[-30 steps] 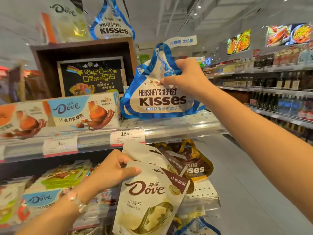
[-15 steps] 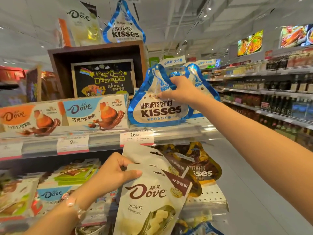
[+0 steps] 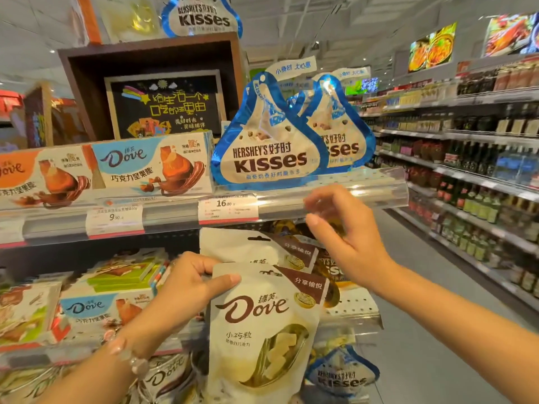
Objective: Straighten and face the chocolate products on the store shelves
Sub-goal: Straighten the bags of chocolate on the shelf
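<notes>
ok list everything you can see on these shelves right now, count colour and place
Hershey's Kisses bags: two, blue and white, upright on upper shelf, overlapping.
Dove boxes: two, one blue and one orange, upper shelf, left of the Kisses.
Price tags: two, white, upper shelf edge.
Chalkboard sign: one, black, inside brown wooden box.
Dove pouch: one, cream, in front of lower shelf, held.
Second Dove pouch: one, cream, behind it.
Bottles: many, dark and green, aisle shelves at right.
Left hand: grip on front pouch's top corner.
Right hand: open, below upper shelf edge.

Blue-edged white Kisses bag; cream Dove pouch, perhaps brown-cornered.
</notes>
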The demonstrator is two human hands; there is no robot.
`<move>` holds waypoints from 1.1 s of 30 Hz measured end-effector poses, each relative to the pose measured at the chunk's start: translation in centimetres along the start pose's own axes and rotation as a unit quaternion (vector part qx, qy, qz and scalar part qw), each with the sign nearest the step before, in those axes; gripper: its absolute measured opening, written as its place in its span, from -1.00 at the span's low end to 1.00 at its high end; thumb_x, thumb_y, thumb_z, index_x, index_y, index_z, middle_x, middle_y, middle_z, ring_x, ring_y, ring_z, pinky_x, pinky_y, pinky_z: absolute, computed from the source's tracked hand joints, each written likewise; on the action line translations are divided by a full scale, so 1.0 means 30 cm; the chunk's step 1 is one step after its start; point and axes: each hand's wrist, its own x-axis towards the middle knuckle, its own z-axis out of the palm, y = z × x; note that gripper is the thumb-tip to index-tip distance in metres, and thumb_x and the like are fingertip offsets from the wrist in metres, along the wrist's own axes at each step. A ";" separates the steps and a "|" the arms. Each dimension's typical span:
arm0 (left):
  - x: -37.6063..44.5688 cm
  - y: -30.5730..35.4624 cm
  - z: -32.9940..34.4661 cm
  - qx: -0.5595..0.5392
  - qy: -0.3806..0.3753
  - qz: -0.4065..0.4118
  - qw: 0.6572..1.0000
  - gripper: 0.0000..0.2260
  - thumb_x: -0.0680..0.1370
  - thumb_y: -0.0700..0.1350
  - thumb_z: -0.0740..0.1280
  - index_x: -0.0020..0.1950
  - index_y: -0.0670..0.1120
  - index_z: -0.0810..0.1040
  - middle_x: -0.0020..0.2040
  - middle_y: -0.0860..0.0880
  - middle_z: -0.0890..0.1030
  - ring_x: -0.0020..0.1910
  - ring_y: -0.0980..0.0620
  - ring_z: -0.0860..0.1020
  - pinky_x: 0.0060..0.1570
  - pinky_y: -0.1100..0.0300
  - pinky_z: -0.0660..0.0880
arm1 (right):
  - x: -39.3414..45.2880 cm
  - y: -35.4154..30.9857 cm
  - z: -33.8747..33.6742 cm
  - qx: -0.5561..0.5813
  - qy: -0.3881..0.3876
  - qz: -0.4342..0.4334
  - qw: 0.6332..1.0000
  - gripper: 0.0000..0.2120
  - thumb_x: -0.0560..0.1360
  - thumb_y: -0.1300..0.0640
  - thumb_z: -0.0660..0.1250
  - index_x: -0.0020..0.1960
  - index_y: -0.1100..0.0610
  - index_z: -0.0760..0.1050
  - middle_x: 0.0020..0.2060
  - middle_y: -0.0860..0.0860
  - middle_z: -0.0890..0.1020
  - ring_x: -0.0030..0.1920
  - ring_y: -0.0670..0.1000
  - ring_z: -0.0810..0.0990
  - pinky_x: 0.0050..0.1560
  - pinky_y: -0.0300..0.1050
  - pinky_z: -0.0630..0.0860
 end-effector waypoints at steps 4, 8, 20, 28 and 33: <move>-0.003 -0.025 0.028 -0.014 -0.019 -0.001 1.000 -0.80 0.43 -0.31 0.38 -0.30 -0.07 0.71 -0.29 -0.09 0.69 -0.32 0.02 0.67 -0.40 0.34 0.52 | -0.144 0.024 0.022 0.058 -0.130 0.163 0.976 -0.73 0.44 -0.02 0.35 0.12 0.00 0.47 -0.02 -0.12 0.59 -0.01 -0.19 0.56 -0.05 -0.36 0.49; -0.016 -0.060 0.059 0.013 -0.054 0.005 0.998 -0.88 0.33 -0.04 0.42 -0.18 0.03 0.71 -0.16 -0.01 0.71 -0.15 0.00 0.68 -0.19 0.18 0.60 | -0.188 0.059 0.031 0.187 -0.151 0.312 0.919 -0.88 0.48 0.12 0.35 -0.04 0.14 0.61 -0.15 0.04 0.70 -0.15 0.00 0.68 -0.16 -0.14 0.60; -0.105 -0.194 0.176 0.007 -0.021 -0.022 1.000 -0.86 0.42 -0.28 0.40 -0.24 -0.07 0.70 -0.22 -0.02 0.71 -0.19 0.03 0.67 -0.19 0.21 0.58 | -0.397 0.124 0.034 0.229 -0.212 0.363 0.878 -0.84 0.49 0.24 0.31 0.00 0.18 0.65 -0.10 0.08 0.70 -0.10 0.05 0.67 -0.17 -0.11 0.63; -0.187 -0.329 0.229 0.063 -0.050 -0.095 0.992 -0.87 0.35 -0.05 0.42 -0.33 -0.07 0.71 -0.33 -0.07 0.68 -0.35 0.06 0.59 -0.30 0.22 0.50 | -0.593 0.227 0.055 0.095 -0.294 0.351 0.884 -0.74 0.54 0.19 0.28 -0.18 0.38 0.55 -0.25 0.30 0.61 -0.20 0.28 0.58 -0.16 0.15 0.53; -0.222 -0.412 0.268 0.178 -0.138 -0.061 0.972 -0.91 0.48 -0.05 0.39 -0.15 0.13 0.67 -0.35 0.18 0.66 -0.50 0.23 0.46 -0.48 0.32 0.35 | -0.724 0.311 0.073 0.068 -0.340 0.410 0.843 -0.66 0.53 0.11 0.31 -0.30 0.35 0.46 -0.38 0.29 0.52 -0.34 0.29 0.47 -0.33 0.10 0.40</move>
